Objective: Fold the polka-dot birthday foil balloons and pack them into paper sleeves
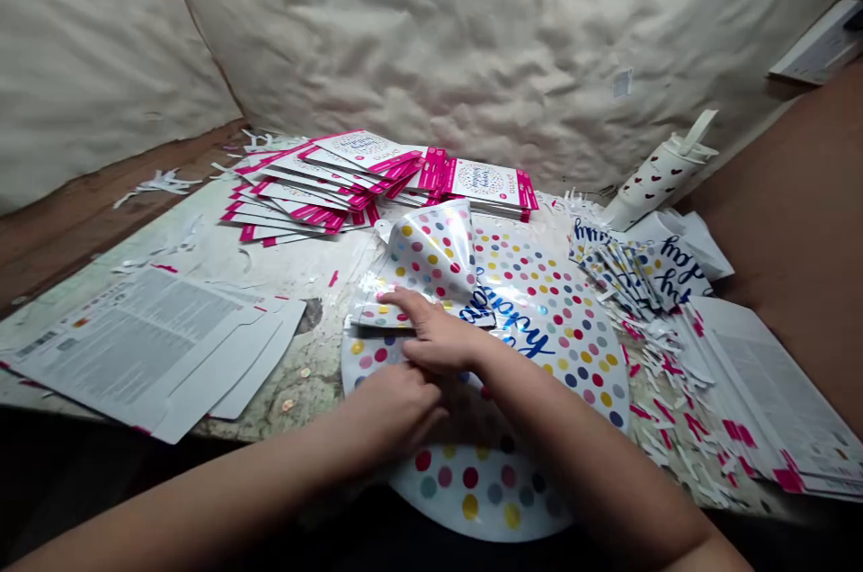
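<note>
A large flat round foil balloon (pixel 573 320), white with coloured dots and blue lettering, lies in front of me and hangs over the table's near edge. Part of its far left side is folded over and bulges up in a loose flap (pixel 435 253). My right hand (pixel 435 334) reaches across and rests on the folded foil, its index finger stretched to the left and the other fingers partly hidden. Just below and touching it, my left hand (pixel 395 410) is closed over the balloon with curled fingers. What lies inside those fingers is hidden.
Printed pink-and-white packets (pixel 324 181) lie piled at the back, beside a neater stack (pixel 489 185). Flat grey-white card sleeves (pixel 148 338) lie left, more sleeves (pixel 761 392) right. Folded dotted foils (pixel 627 271), paper shreds (pixel 674 428) and a heart-patterned tumbler (pixel 657 181) are on the right.
</note>
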Demonstrator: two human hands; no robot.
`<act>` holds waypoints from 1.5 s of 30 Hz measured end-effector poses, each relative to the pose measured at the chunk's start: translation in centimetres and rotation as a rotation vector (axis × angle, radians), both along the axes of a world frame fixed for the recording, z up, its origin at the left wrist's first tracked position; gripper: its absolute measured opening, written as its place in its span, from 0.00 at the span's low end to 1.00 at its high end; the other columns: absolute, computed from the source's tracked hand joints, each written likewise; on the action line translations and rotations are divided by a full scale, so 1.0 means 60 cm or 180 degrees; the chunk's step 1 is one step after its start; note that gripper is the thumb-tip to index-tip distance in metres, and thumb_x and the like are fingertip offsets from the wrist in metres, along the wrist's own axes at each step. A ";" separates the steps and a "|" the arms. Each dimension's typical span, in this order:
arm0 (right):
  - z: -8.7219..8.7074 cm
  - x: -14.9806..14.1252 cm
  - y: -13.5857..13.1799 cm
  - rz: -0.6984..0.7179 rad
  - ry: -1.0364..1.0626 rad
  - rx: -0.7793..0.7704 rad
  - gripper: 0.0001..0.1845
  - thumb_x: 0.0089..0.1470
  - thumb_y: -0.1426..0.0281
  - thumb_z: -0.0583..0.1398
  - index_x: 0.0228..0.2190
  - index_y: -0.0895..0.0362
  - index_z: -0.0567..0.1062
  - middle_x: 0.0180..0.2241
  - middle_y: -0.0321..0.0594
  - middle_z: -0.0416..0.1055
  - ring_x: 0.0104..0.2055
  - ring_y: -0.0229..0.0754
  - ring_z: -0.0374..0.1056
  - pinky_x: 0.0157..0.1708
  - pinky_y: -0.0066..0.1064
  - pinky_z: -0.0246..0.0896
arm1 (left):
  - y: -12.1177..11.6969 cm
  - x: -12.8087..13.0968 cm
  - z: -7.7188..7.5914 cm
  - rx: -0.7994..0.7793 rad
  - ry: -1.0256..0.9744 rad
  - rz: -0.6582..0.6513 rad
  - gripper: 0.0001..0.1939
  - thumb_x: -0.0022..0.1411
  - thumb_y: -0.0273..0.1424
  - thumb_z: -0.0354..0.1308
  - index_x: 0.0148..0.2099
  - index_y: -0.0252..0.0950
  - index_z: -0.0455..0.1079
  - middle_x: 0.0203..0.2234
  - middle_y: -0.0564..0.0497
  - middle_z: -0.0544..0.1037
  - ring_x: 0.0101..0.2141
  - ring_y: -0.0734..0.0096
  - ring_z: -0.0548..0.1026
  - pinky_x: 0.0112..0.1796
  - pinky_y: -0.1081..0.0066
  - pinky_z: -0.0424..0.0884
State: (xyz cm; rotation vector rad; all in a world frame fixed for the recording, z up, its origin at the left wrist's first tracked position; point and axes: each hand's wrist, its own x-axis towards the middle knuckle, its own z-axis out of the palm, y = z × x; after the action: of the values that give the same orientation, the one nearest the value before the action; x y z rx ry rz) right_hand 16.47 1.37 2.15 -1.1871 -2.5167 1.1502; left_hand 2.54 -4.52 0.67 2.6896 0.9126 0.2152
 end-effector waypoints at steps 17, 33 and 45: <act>0.004 0.107 0.040 -0.2040 -0.0658 0.2602 0.12 0.58 0.71 0.50 0.37 0.58 0.72 0.33 0.42 0.73 0.35 0.40 0.69 0.33 0.28 0.62 | 0.097 -0.087 -0.020 0.0819 0.0323 0.0472 0.23 0.61 0.44 0.49 0.51 0.35 0.68 0.51 0.40 0.69 0.51 0.53 0.66 0.49 0.58 0.63; -0.071 0.235 -0.178 -0.0212 0.0147 0.2066 0.23 0.59 0.72 0.50 0.56 0.53 0.61 0.52 0.44 0.66 0.58 0.43 0.56 0.58 0.45 0.51 | 0.167 -0.109 0.008 -0.0221 -0.0909 0.1519 0.38 0.54 0.47 0.55 0.63 0.38 0.50 0.58 0.43 0.60 0.53 0.56 0.64 0.50 0.58 0.65; -0.090 0.251 -0.176 -0.0310 0.0188 0.1418 0.23 0.58 0.73 0.50 0.56 0.53 0.62 0.54 0.45 0.64 0.59 0.43 0.56 0.58 0.46 0.50 | 0.273 -0.033 0.026 -0.2555 -0.1660 0.0194 0.28 0.56 0.35 0.57 0.58 0.38 0.60 0.56 0.43 0.65 0.53 0.56 0.66 0.51 0.62 0.66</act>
State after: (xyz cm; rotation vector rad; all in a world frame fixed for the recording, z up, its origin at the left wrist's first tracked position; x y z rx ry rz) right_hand 31.51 -9.19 -3.28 -1.1157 -2.4559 0.5482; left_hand 0.57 11.89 2.24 1.7488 0.7070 0.4288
